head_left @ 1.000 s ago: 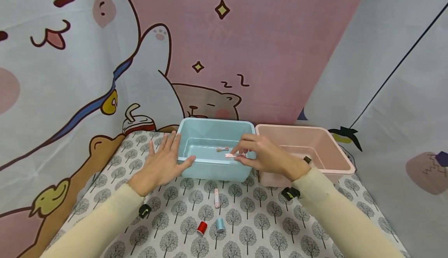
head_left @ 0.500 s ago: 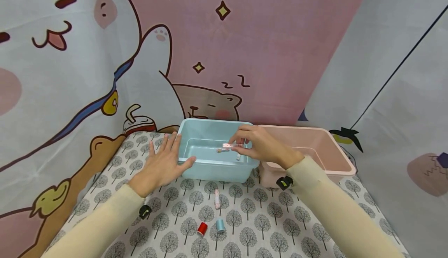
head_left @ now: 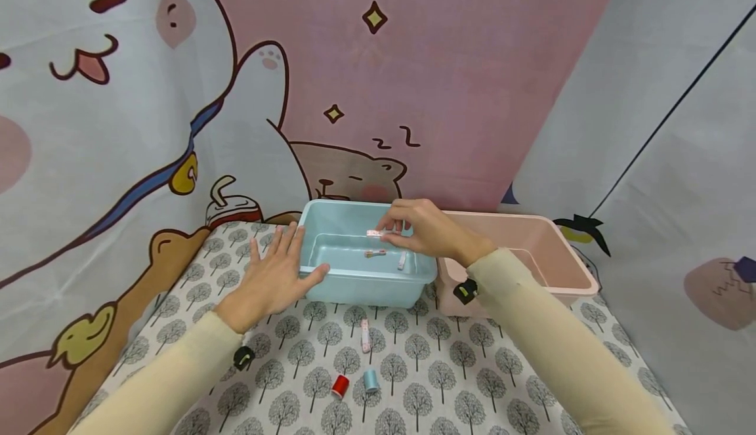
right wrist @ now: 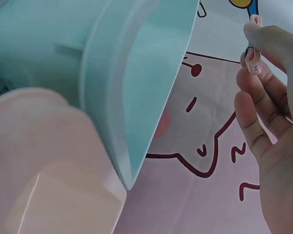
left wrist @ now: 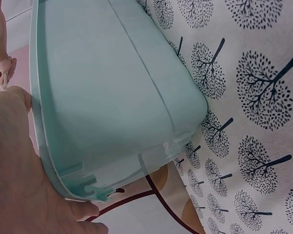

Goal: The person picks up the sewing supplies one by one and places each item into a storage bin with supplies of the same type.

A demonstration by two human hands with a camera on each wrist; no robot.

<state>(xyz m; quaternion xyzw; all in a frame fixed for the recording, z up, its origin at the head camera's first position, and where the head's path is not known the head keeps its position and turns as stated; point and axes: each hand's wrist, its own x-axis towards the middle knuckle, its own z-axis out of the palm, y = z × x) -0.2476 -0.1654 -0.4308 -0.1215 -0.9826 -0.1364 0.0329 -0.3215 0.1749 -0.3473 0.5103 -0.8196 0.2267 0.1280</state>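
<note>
My right hand (head_left: 422,228) pinches a folded pink-and-white tape measure (head_left: 374,233) between thumb and fingers, over the light blue bin (head_left: 354,284). In the right wrist view the folded tape measure (right wrist: 254,62) shows looped ends and small print. My left hand (head_left: 274,284), fingers spread and straight, rests at the bin's left rim; the left wrist view shows that hand (left wrist: 24,170) along the rim. On the bin's floor lie a small multicoloured strip (head_left: 375,253) and a pale strip (head_left: 402,261).
A pink bin (head_left: 567,289) stands against the blue bin's right side. On the tree-print cloth (head_left: 413,399) in front lie another folded pink-and-white strip (head_left: 365,335), a red thread spool (head_left: 340,386) and a light blue thread spool (head_left: 370,380). A cartoon-print curtain (head_left: 461,94) hangs behind.
My right hand has moved left and away from me across the blue bin with the tape measure, uncovering the pale strip on its floor. The left hand has stayed at the rim.
</note>
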